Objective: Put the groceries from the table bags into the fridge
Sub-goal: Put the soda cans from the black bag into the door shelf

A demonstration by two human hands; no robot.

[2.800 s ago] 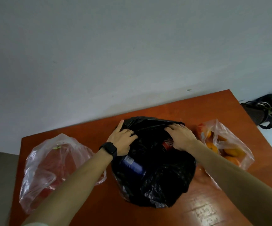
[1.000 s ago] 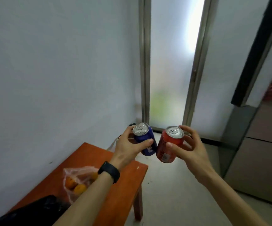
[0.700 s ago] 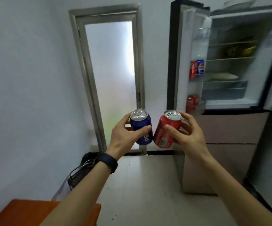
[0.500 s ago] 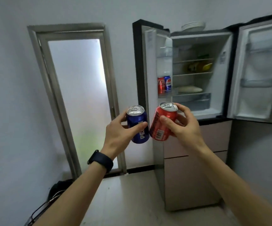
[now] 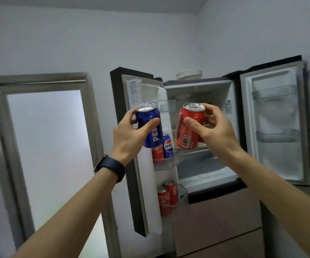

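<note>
Middle door shelf [image 5: 167, 162] holds a red can [image 5: 157, 155] and blue can [image 5: 168, 147]; lower shelf [image 5: 183, 194], two red cans [image 5: 163, 199].

Pepsi can [image 5: 155, 135] left of cola can [image 5: 186, 138], both before open fridge [image 5: 215, 220], doorway [image 5: 46, 146] left of fridge

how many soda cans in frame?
6. Blue can in left hand, red can in right hand. Left door: red one and blue one in middle bin, two red ones in lower bin. Hands may hide more.

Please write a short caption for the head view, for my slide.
Left hand holds a blue can, right hand a red can, facing the open fridge.
</note>
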